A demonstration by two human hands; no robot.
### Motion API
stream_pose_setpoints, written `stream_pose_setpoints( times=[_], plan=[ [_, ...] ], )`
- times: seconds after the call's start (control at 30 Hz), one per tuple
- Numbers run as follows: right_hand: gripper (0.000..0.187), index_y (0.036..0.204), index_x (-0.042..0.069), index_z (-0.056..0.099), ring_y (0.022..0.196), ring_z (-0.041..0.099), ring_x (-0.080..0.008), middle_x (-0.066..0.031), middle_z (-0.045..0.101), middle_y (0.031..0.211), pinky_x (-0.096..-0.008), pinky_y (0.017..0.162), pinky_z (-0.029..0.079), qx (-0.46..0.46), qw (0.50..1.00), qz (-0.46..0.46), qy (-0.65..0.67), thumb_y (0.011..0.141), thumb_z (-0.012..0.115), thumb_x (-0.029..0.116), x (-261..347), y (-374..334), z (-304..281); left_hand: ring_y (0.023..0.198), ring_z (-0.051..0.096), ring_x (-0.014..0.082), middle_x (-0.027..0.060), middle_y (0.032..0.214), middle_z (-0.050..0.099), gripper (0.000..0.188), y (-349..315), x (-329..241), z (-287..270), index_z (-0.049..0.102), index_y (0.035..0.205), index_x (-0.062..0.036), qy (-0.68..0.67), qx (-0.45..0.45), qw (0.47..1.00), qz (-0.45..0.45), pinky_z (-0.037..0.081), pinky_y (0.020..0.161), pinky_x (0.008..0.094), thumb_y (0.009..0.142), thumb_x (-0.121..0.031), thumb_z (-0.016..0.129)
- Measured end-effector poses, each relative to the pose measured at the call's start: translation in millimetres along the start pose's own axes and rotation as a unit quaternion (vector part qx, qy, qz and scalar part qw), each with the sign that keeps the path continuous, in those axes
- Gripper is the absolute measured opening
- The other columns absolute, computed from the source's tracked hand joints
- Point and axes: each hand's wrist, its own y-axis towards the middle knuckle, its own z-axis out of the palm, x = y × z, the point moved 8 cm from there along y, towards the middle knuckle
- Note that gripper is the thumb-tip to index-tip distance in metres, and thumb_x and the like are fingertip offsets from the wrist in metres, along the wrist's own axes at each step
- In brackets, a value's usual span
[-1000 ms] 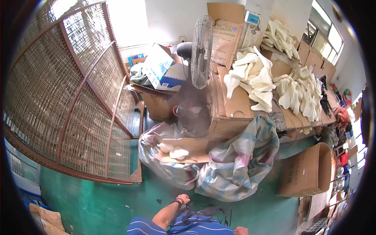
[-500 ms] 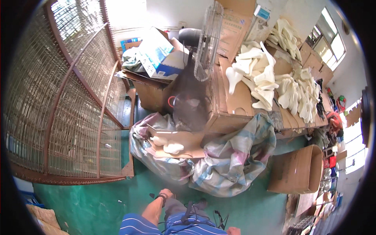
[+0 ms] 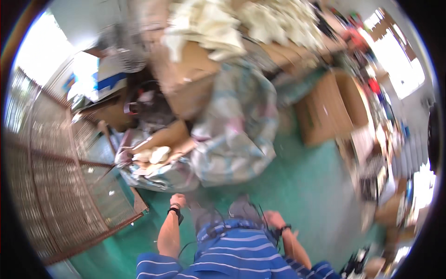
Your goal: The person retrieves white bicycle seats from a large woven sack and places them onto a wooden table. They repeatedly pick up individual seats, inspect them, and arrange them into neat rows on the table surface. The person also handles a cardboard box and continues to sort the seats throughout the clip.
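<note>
My left hand [image 3: 178, 200] hangs low in front of my body, a dark band on its wrist. It is nearest to a striped woven plastic sack [image 3: 181, 180] but apart from it. On the sack rests an open cardboard tray [image 3: 173, 137] with a few cream-white moulded pieces [image 3: 157, 155]. My right hand [image 3: 274, 218] is beside my right hip, over the green floor, also with a dark wristband. I see nothing held in either hand. Motion blur smears the fingers of both.
A fuller woven sack [image 3: 241, 139] stands ahead. Behind it, cream-white pieces [image 3: 204, 28] are heaped on cardboard. An open carton [image 3: 325, 109] lies on the floor at right. A brown-framed wire rack [image 3: 55, 172] is at left; a blue-white box [image 3: 109, 76] stands behind.
My view has swung right and down, so the sacks and heaps sit further left and higher. My right hand and forearm now show much more fully.
</note>
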Motion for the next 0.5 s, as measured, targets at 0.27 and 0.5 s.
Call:
stream_pose_setpoints(
  times=[0.27,0.5],
  plan=[
    [0.037,0.120,0.001,0.072,0.074,0.071,-0.0164,-0.0082,0.075,0.090,-0.0322,0.063,0.060,-0.170,0.859,0.359,0.324,0.093,0.062,0.025,-191,-125,-86,0.108,0.072,0.0331,0.0116,0.108,0.077,0.028,-58,-83,229,0.082,0.101,-0.0182,0.290,0.120,0.936,0.162,0.056,0.096,0.0430,0.084,-0.036,0.069],
    [0.040,0.119,-0.003,0.071,0.076,0.074,-0.0190,-0.0102,0.075,0.092,-0.0326,0.059,0.060,-0.238,0.780,0.423,0.395,0.091,0.065,0.025,-261,-194,-73,0.108,0.072,0.0300,0.0107,0.109,0.077,0.037,-67,-239,375,0.078,0.113,-0.0168,0.283,0.295,0.896,0.172,0.055,0.098,0.0404,0.083,-0.031,0.065]
  ],
)
